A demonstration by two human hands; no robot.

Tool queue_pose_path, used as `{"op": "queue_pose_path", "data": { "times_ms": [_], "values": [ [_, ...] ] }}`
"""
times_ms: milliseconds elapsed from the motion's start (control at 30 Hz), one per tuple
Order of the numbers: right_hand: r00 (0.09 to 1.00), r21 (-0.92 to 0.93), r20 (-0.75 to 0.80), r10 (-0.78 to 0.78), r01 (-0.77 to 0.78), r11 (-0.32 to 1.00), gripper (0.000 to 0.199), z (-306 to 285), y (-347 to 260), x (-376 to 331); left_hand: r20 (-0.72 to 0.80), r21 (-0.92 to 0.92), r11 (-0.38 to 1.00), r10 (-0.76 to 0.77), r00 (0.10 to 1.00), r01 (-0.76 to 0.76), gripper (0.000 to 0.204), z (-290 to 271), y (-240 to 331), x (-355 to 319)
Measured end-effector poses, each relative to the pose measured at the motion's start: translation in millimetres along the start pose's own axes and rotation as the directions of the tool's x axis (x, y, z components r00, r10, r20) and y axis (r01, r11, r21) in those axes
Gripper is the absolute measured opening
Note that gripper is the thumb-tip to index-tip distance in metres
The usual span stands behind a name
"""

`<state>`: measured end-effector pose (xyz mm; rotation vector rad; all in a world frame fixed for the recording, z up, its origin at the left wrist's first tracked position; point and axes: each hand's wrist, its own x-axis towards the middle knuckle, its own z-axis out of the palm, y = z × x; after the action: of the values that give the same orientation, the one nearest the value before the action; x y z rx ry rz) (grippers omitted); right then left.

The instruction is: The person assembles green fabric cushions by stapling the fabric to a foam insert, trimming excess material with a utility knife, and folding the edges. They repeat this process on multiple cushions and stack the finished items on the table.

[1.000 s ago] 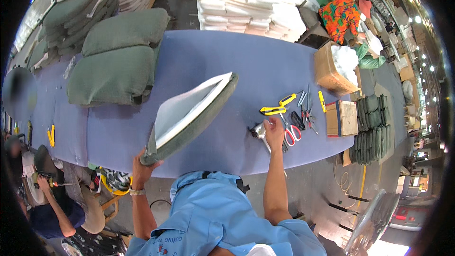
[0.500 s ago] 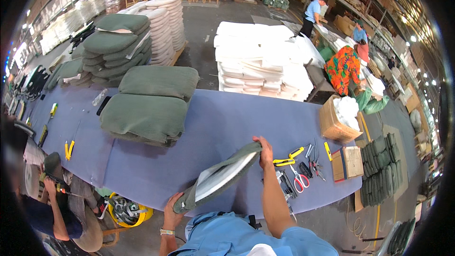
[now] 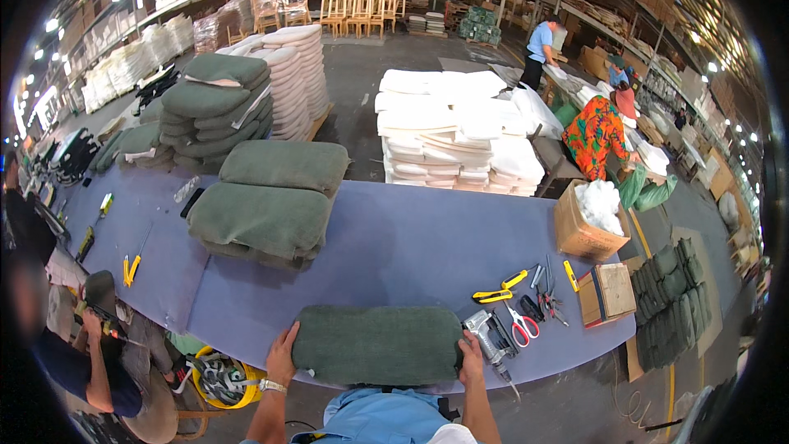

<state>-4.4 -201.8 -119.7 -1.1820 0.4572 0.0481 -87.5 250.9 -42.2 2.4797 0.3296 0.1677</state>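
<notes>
Left hand (image 3: 283,351) and right hand (image 3: 471,358) clamped on opposite ends of green cushion (image 3: 377,344), forearms up from below.

The rectangular green cushion (image 3: 378,344) was covered in a matt, slightly napped cloth, and the bare left hand (image 3: 283,353) and right hand (image 3: 472,359) pressed on its ends. The long table (image 3: 411,247) under it wore a smooth, matt blue-violet fabric sheet. Just beside the right hand, the grey staple gun (image 3: 491,339) looked like dull metal with black plastic parts. The open brown box (image 3: 580,234) was plain matt cardboard holding fluffy white fibre filling (image 3: 602,204). The red-handled scissors (image 3: 520,325) had glossy plastic grips.
</notes>
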Motion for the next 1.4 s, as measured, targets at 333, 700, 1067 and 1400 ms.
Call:
{"op": "queue_pose_path", "data": {
  "times_ms": [333,700,1067,1400],
  "values": [
    [0.992,-0.219,0.105,0.074,-0.049,0.975,0.049,-14,4,32,-0.038,-0.253,0.966,0.052,0.998,-0.060,0.051,-19,63,58],
    [0.884,-0.557,0.387,-0.262,0.451,0.698,0.055,-41,-14,87,-0.326,0.035,0.839,-0.504,0.800,0.543,0.070,109,6,4],
    [0.707,-0.564,0.477,-0.522,0.702,0.435,0.023,-43,-5,81,-0.443,0.096,0.881,-0.379,0.813,0.463,0.056,117,-8,-6],
    [0.652,-0.557,0.522,-0.549,0.749,0.359,0.034,-46,5,61,-0.521,0.064,0.937,-0.262,0.812,0.343,0.046,119,-22,-15]
  ]
}}
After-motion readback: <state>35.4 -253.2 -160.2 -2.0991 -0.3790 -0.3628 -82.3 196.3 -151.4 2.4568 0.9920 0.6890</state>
